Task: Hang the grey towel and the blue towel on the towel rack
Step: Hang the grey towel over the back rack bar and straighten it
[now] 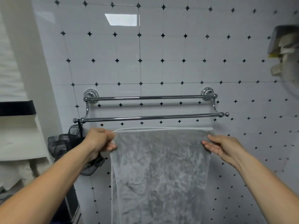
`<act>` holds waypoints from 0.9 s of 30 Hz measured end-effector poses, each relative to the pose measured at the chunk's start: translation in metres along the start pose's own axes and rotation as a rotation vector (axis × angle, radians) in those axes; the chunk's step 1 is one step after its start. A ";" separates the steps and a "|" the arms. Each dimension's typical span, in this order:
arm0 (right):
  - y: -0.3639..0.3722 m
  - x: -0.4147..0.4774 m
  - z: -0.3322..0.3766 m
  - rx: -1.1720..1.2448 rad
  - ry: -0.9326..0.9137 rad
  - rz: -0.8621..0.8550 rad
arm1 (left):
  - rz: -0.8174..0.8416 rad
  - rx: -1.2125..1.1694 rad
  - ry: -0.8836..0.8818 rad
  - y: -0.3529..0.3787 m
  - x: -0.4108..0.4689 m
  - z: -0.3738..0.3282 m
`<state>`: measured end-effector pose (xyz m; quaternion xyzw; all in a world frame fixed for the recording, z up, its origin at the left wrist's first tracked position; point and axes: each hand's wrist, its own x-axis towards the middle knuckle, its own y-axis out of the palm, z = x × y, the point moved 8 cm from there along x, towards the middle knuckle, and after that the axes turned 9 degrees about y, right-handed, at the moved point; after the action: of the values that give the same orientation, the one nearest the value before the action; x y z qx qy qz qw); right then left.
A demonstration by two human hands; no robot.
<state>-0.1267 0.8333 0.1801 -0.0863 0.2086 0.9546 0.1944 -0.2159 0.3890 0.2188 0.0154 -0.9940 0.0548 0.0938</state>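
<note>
The grey towel point(160, 172) hangs folded in front of me, its top edge held level just below the chrome towel rack point(150, 118). My left hand point(100, 140) pinches the towel's top left corner. At the top right corner, my right hand point(224, 147) grips the towel with the fingers spread over its front. The rack has two bare horizontal bars, the upper one nearer the wall. No blue towel is in view.
A black mesh pouf point(68, 143) hangs from the left end of the lower bar, behind my left wrist. White shelving point(21, 138) with a dark band stands at the left. Hanging cloths point(284, 52) blur at the upper right. The wall is white tile with black diamonds.
</note>
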 end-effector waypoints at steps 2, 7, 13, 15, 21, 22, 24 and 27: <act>0.002 0.019 -0.002 0.035 0.017 0.012 | 0.000 -0.014 -0.056 0.007 0.003 0.014; 0.017 0.078 0.000 0.148 -0.015 0.030 | -0.094 -0.278 -0.020 0.031 0.031 0.037; 0.067 0.144 0.053 0.388 -0.117 0.139 | -0.210 -0.759 0.239 0.062 0.095 0.007; 0.086 0.156 0.067 0.464 -0.166 0.202 | -0.239 -0.966 0.249 0.067 0.112 0.002; 0.114 0.170 0.100 0.774 -0.204 0.416 | -0.231 -1.294 0.269 0.080 0.148 -0.006; 0.116 0.169 0.104 0.786 -0.218 0.455 | -0.222 -1.282 0.305 0.080 0.152 -0.008; 0.117 0.167 0.108 0.774 -0.253 0.545 | -0.183 -1.273 0.393 0.082 0.158 -0.015; 0.117 0.162 0.116 0.682 -0.303 0.675 | -0.124 -1.317 0.482 0.083 0.166 -0.026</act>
<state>-0.3310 0.8391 0.2870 0.1941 0.4942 0.8436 -0.0799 -0.3776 0.4709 0.2665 -0.0007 -0.7691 -0.5620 0.3042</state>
